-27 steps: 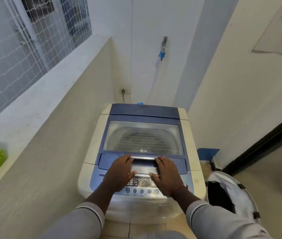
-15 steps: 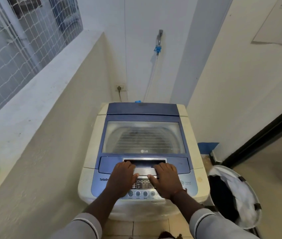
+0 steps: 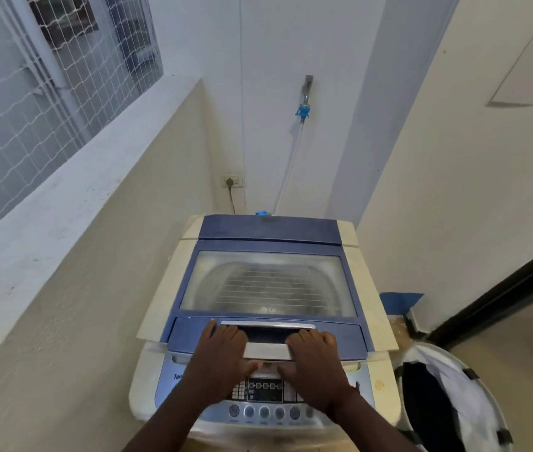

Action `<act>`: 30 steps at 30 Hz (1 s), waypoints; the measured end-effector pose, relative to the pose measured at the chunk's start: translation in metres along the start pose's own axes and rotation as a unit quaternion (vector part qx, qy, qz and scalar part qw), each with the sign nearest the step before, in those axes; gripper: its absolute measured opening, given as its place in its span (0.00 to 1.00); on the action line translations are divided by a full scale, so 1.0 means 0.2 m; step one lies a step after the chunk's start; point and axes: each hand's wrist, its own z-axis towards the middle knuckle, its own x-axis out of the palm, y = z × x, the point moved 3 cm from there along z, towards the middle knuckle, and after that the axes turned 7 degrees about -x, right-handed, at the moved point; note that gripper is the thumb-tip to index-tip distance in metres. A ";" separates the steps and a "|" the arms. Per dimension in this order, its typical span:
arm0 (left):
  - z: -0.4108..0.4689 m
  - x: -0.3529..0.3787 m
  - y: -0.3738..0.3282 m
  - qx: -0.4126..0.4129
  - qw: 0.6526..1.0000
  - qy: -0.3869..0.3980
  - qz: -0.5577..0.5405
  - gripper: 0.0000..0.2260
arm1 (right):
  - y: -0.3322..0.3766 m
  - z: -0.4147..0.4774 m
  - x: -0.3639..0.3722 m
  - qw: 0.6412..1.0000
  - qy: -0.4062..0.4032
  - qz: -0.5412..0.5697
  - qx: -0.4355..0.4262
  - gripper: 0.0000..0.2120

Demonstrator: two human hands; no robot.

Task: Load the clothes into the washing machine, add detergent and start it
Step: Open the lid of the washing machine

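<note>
Both our hands are on the washer (image 3: 157, 383) lid's (image 3: 268, 278) front edge. Left hand (image 3: 216, 363) and right hand (image 3: 315, 367) lie palm down, fingers hooked over the recessed handle (image 3: 266, 331), gripping it from either side. Lid front looks slightly raised off the body. Control panel (image 3: 265, 391) sits between our wrists. Laundry basket (image 3: 486, 402) with dark clothes (image 3: 421, 406) stands just right of the washer.

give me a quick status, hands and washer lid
Left hand and right hand both at lid handle. Lid barely lifted. Laundry basket waiting right.
</note>
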 end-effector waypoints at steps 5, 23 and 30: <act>0.09 -0.29 0.00 0.034 0.995 -0.096 -0.022 0.13 | -0.03 0.13 -0.27 0.992 -0.115 -0.005 -0.045 0.15; 1.11 -1.11 -0.04 0.037 0.960 -0.260 -0.100 0.16 | -0.21 1.14 -1.06 0.929 -0.359 0.083 -0.032 0.12; 1.46 -1.16 0.02 0.023 0.980 -0.198 -0.005 0.24 | -0.36 1.45 -1.09 0.960 -0.276 0.010 -0.036 0.22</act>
